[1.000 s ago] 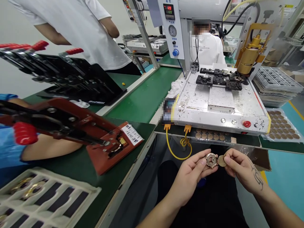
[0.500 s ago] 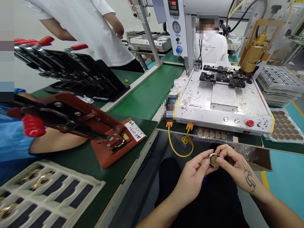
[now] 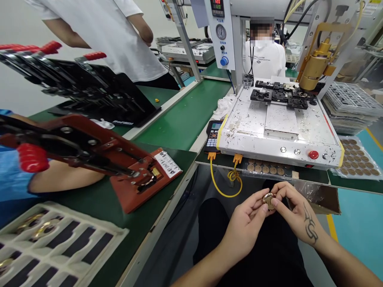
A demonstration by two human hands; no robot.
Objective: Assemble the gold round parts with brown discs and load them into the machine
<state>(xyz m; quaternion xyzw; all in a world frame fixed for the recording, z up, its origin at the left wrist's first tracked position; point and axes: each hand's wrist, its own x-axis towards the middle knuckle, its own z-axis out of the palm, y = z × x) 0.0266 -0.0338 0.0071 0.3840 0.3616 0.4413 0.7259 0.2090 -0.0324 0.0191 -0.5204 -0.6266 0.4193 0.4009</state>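
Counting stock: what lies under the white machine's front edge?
Under the white machine, a row of brown discs in a clear tray shows; anything farther back is hidden.

Open room over the lap — machine base [image 3: 278,149] close ahead.

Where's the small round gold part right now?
The small round gold part is low and right of centre in the head view, pinched between the left hand and right hand.
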